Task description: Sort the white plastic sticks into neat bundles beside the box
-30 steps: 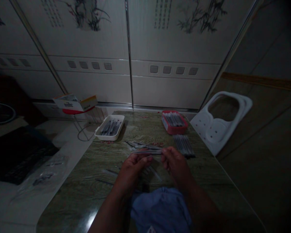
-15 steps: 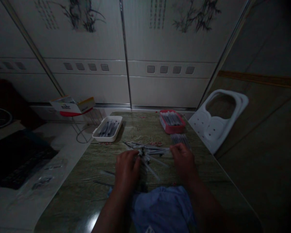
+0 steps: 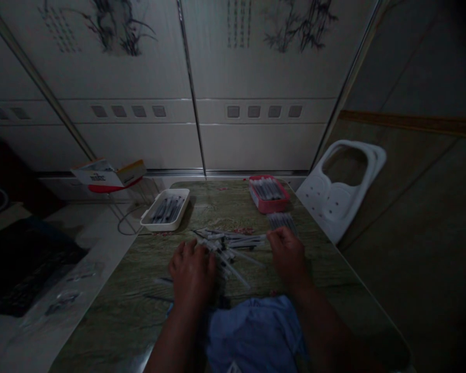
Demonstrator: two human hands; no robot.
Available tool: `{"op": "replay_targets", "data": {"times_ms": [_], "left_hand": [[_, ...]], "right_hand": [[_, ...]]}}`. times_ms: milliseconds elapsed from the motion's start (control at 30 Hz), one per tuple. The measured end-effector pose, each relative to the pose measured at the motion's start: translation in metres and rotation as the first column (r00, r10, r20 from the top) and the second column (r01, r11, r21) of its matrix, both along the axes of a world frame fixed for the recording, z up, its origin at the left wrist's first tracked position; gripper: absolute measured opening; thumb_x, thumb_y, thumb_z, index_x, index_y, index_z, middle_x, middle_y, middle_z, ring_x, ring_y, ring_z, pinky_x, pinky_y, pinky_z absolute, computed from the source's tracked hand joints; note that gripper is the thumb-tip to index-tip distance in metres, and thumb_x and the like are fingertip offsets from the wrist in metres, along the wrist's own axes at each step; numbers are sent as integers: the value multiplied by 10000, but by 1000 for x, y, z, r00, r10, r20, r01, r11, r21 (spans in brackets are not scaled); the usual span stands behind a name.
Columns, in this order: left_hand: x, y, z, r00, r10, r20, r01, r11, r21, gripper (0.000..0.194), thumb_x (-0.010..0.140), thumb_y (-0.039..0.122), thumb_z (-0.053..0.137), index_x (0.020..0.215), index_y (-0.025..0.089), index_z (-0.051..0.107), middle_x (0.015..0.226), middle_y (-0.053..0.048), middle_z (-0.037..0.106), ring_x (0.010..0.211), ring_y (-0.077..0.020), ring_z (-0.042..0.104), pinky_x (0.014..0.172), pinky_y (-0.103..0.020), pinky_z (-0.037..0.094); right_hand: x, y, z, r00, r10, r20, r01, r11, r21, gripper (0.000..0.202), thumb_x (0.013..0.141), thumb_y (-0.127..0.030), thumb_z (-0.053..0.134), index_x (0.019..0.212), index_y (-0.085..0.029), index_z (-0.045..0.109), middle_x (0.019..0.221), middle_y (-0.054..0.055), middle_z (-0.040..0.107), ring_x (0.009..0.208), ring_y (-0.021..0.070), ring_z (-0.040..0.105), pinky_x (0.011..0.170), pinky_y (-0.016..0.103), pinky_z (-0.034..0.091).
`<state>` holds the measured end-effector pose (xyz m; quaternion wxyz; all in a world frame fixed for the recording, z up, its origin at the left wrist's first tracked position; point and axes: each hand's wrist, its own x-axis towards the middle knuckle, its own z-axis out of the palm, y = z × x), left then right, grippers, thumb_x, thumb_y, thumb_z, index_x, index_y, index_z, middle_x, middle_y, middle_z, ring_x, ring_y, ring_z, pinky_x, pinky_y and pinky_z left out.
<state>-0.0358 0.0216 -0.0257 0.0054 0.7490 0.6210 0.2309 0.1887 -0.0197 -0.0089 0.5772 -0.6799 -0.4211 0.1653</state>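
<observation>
A loose pile of thin, translucent pens (image 3: 233, 253) with dark parts lies across the middle of the table. My left hand (image 3: 194, 272) rests palm down at the pile's left edge, fingers bent and spread apart, holding nothing I can see. At the pile's right end my right hand (image 3: 287, 254) is closed in a pinch on the tip of a pen (image 3: 256, 238). Just beyond that hand, a row of pens (image 3: 281, 221) lies side by side. The scene is dim, so fine details of the pens are hard to make out.
Pens fill a white tray (image 3: 184, 210) at the back left and a pink box (image 3: 275, 206) at the back right. Blue cloth (image 3: 254, 331) lies at the front edge. A white folding chair (image 3: 337, 199) stands right of the table; an open carton (image 3: 104, 176) sits on a red stool.
My left hand has drawn back leftward from the pile's middle and its fingers have spread. The right hand stays pinched at the pile's right end. The view has shifted slightly.
</observation>
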Motion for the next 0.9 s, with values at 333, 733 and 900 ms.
{"op": "replay_targets", "data": {"times_ms": [333,733,900], "left_hand": [[5,1,1,998,28,-61,-30,999,-35,286,894,434,576,1012,234,743,1422,-139,550,1382,-406,349,1061,-612,303],[5,1,5,986,-117,117,123,992,-41,162,869,291,614,984,250,721,1047,-102,715,1183,-352,517,1010,-536,308],[1,11,2,725,-72,685,169,983,-76,286,828,357,683,1080,229,727,1039,-91,727,1042,-282,625,935,-418,424]], "right_hand": [[-8,1,3,999,35,-40,-34,999,23,283,884,-452,542,702,-235,555,624,-39,502,643,173,494,593,274,373],[-10,-3,11,994,47,-99,-47,999,11,279,870,-459,551,690,-247,520,624,-50,466,623,163,461,601,267,381],[-10,-3,10,987,90,-134,-84,995,49,283,875,-451,553,684,-248,505,635,-46,465,622,160,453,595,267,375]]}}
